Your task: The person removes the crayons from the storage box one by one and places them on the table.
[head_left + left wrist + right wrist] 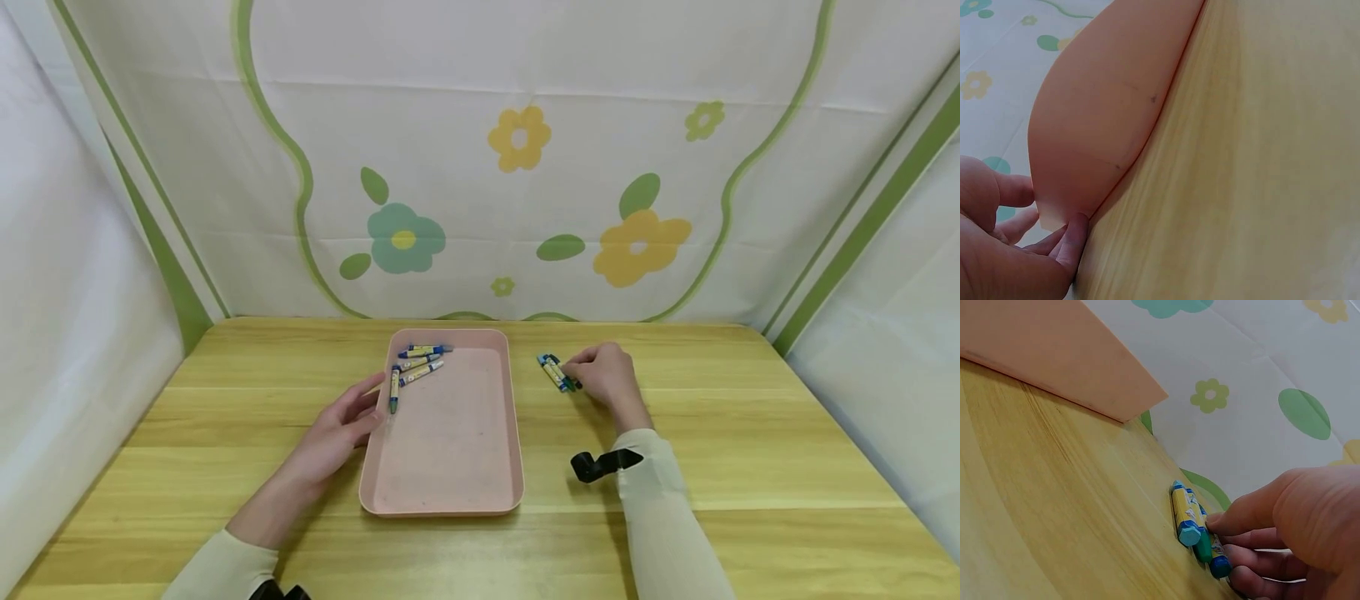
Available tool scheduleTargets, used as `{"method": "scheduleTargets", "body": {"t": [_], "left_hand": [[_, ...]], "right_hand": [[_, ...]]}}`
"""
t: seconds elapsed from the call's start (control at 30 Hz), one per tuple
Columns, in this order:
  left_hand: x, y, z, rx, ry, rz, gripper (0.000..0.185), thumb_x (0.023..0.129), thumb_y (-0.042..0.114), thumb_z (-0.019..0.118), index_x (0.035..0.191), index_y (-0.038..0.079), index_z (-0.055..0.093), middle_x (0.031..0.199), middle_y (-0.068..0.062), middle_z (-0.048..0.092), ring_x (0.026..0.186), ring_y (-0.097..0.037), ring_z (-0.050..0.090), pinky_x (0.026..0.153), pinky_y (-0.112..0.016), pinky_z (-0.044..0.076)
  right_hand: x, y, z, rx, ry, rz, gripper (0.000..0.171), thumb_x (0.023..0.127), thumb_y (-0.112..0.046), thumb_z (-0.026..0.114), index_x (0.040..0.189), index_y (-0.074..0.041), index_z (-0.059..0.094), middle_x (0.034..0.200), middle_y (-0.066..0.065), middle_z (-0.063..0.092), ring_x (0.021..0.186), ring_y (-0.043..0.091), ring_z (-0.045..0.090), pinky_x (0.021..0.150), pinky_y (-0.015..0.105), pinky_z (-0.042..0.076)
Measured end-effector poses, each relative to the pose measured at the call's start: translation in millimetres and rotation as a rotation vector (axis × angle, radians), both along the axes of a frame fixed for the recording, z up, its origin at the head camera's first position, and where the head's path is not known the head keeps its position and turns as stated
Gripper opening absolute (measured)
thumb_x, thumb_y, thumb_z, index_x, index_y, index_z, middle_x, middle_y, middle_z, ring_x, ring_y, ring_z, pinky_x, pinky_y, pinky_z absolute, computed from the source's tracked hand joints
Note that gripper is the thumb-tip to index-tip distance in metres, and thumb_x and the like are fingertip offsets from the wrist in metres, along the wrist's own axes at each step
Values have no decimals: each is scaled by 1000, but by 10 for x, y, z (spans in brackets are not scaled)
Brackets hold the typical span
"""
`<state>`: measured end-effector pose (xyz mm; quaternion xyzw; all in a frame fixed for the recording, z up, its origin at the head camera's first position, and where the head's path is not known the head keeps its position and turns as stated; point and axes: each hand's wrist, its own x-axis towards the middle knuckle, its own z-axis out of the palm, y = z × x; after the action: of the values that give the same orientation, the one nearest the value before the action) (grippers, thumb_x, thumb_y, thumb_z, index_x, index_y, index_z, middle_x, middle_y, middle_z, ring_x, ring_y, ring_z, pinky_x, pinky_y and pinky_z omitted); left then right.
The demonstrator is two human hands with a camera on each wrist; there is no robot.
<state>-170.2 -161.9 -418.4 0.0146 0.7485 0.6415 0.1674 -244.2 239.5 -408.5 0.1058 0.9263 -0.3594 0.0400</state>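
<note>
Pink plastic tray [516, 433] mid-table, steadied at its left rim by left hand [341, 429], fingers relaxed and straight. Four crayons [415, 367] in its far left corner. Right of tray, loose crayons [557, 372] under right hand [609, 377], fingertips [1222, 522] curled onto them. Probably light, stiff, waxy, snappable, prone to rolling; best pinched mid-barrel. Yellow wrappers, blue-green ends.
</note>
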Motion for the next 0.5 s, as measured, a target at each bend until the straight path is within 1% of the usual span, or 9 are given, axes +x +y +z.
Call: {"method": "scheduleTargets", "body": {"t": [0.2,0.3,0.37,0.5], "left_hand": [[10,0,3,7,-12,9,63,111,14,53,169,21,29,172,-20,33,154,-36,41,101,-22,49],[11,-3,-1,11,-8,4,63,111,13,52,169,20,28,172,-21,32,154,-37,40,100,-21,49],[10,-4,-3,13,-7,3,63,111,13,52,169,19,28,172,-22,32,154,-38,40,99,-21,49],[4,1,1,12,-7,8,63,111,14,52,169,20,29,172,-21,33,154,-37,40,97,-20,50]], "right_hand": [[-7,5,-10,-7,3,3,27,99,-33,73,110,-10,83,127,17,76,117,35,66,95,47,54],[-9,1,-11,-13,8,10,28,99,-33,73,112,-10,83,128,17,75,120,37,66,98,49,54],[-8,-6,-8,-27,12,11,28,98,-33,74,112,-10,83,127,16,76,122,37,66,100,49,54],[8,-23,33,-93,30,13,29,99,-33,73,115,-11,82,126,14,77,122,34,67,102,48,54]]}}
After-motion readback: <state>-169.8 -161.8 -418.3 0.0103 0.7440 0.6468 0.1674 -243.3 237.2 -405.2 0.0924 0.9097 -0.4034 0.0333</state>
